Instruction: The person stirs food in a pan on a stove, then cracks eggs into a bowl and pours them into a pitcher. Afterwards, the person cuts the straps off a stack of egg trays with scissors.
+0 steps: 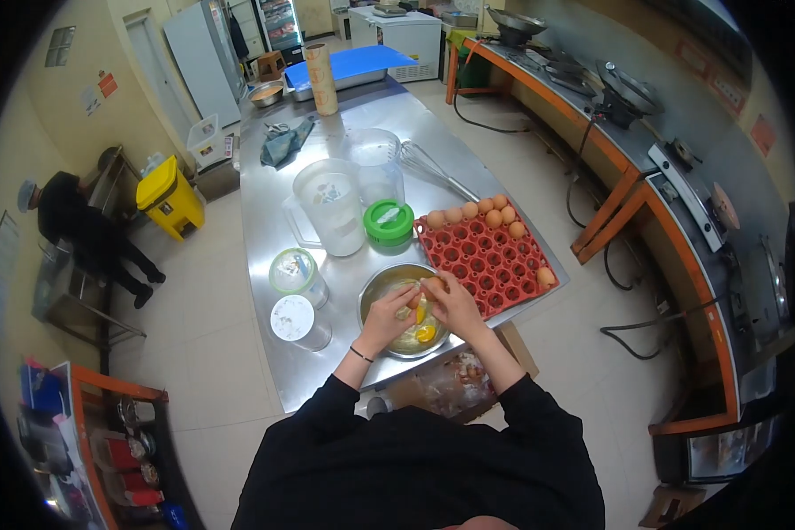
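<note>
Above a steel bowl [365, 311], my left hand [389, 318] and my right hand [458, 309] each hold part of a cracked brown egg, with yolk between them. Another yolk [426, 334] lies in the bowl among clear egg white. To the right of the bowl, a red egg tray [486, 265] has several brown eggs [470, 210] along its far edge and one [546, 277] at its near right corner. Beyond the bowl stands a green-lidded container [389, 223].
Left of the bowl are two jars [300, 322] [299, 272]; farther back are clear pitchers [329, 208] [378, 168], a whisk [437, 172] and a cloth [285, 143]. A person in black [71, 212] stands at a sink on the left. Under the table's front edge is an open cardboard box [514, 349].
</note>
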Available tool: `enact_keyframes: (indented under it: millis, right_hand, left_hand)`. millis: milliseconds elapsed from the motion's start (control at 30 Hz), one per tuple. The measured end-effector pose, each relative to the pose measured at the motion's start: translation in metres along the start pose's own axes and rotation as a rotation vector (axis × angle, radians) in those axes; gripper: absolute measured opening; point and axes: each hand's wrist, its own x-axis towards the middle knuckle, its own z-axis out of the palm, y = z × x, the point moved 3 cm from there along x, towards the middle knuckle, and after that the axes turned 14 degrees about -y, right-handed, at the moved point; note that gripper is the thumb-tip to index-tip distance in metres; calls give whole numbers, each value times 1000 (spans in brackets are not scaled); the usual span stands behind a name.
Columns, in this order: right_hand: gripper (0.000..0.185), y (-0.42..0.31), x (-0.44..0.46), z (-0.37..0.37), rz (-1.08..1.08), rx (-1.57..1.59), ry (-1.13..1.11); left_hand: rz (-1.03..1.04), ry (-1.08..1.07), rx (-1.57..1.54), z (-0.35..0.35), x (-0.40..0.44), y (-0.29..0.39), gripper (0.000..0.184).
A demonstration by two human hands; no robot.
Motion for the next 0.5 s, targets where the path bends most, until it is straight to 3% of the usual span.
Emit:
enact_keyframes:
  millis: [133,233,333,500]
  right_hand:
    - [47,-1,-47,-30,250,507,86]
    - [45,31,-113,-38,321,368,97]
    - [47,56,-163,-33,507,329,12]
    - [43,94,-180,-30,610,190,-23]
  left_hand:
    - [54,-47,-112,22,7,38,41]
    - [120,-166,-228,60,10,75,41]
    - [246,-267,6,115,6,77,44]
    - [49,-399,231,139,3,85,55]
